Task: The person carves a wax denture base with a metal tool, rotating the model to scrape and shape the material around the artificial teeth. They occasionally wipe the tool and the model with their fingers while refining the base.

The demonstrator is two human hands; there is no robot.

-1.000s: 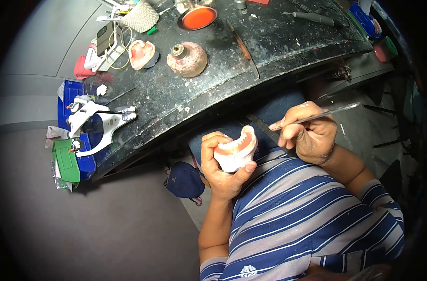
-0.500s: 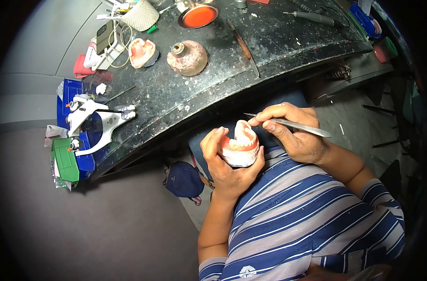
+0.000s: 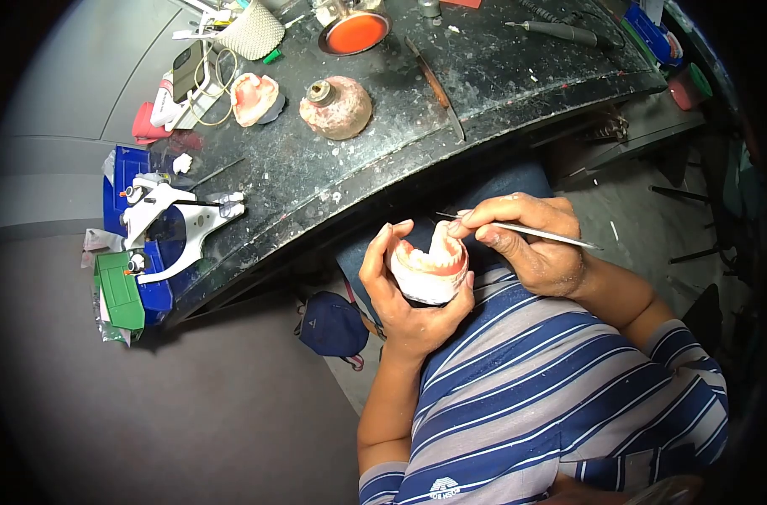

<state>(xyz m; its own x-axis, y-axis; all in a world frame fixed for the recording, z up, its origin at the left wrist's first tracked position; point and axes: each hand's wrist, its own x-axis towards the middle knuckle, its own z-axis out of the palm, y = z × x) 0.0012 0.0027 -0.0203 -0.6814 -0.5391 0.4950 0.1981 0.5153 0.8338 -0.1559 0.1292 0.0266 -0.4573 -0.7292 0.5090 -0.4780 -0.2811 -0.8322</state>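
Over my lap, my left hand is wrapped round a white plaster dental cast, its thumb on the near right side. Pink wax and a row of teeth show on top of the cast. My right hand pinches a thin metal carving tool between thumb and fingers. The tool's narrow tip lies just beyond the top of the cast; whether it touches is too small to tell. My right fingertips are close against the cast's raised upper part.
On the dark bench are a pink and grey mould, a round burner, a dish of red wax, a knife, a handpiece and a white articulator. The bench edge runs just beyond my hands.
The cast is tilted a little differently, and my left fingers have shifted at its upper left. The tool in my right hand has rolled and now looks thinner.
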